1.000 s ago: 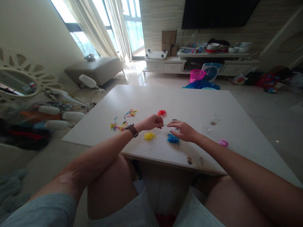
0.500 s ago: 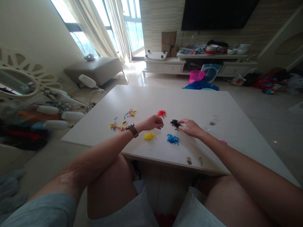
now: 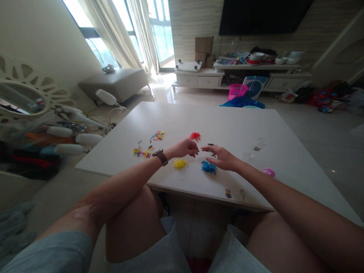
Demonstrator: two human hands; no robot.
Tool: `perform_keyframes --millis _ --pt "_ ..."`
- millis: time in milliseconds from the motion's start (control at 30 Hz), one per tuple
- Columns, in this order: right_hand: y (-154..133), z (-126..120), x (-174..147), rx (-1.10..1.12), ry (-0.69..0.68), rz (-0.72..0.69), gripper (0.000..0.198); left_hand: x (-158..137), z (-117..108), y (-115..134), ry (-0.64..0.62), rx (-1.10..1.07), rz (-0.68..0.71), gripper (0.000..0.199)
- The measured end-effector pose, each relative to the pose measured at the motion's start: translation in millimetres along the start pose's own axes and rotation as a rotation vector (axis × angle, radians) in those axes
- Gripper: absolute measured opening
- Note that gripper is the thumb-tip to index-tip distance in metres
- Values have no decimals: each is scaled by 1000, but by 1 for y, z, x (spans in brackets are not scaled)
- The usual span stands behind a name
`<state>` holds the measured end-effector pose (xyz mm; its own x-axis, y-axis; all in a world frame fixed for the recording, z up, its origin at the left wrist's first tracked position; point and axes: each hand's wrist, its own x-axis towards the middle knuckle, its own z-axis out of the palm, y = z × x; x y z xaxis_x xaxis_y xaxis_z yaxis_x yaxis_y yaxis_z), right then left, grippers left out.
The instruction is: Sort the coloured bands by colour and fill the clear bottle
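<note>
My left hand (image 3: 188, 148), with a watch (image 3: 160, 156) on its wrist, is closed in a pinch just above the table. A tiny bit of colour shows at its fingertips, too small to name. My right hand (image 3: 223, 157) faces it with thumb and fingers apart, above the pile of blue strip-like pieces (image 3: 208, 168). It partly hides a pile of black pieces (image 3: 212, 145). Beyond my left hand lies a pile of red pieces (image 3: 195, 136); nearer me is a yellow pile (image 3: 180, 163).
Mixed coloured pieces (image 3: 142, 152) lie at the left of the white table (image 3: 176, 117), another mixed heap (image 3: 158, 135) behind them. A clear container (image 3: 259, 143) and a pink item (image 3: 268, 172) sit on the right. A minion figure (image 3: 228, 193) lies near the front edge.
My right hand has moved left from the black pile, toward my left hand, and its fingers have spread. My left hand has stayed about where it was, still pinched.
</note>
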<state>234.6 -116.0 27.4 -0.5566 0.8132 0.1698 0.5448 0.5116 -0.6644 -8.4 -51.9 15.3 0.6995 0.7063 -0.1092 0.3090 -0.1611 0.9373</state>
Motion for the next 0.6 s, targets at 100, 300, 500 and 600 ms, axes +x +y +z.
perform_keyframes --millis 100,300,500,600 --pt "-5 2 0 19 -53 -30 55 0 2 1 5 -24 -3 11" --pt "-6 2 -1 -17 -93 -55 52 1 4 2 -33 -76 6 17" --pt "-7 1 -1 4 -110 -49 49 1 5 3 -42 -80 11 20" --pt "-9 0 0 10 -100 -48 46 1 5 3 -36 -84 6 21"
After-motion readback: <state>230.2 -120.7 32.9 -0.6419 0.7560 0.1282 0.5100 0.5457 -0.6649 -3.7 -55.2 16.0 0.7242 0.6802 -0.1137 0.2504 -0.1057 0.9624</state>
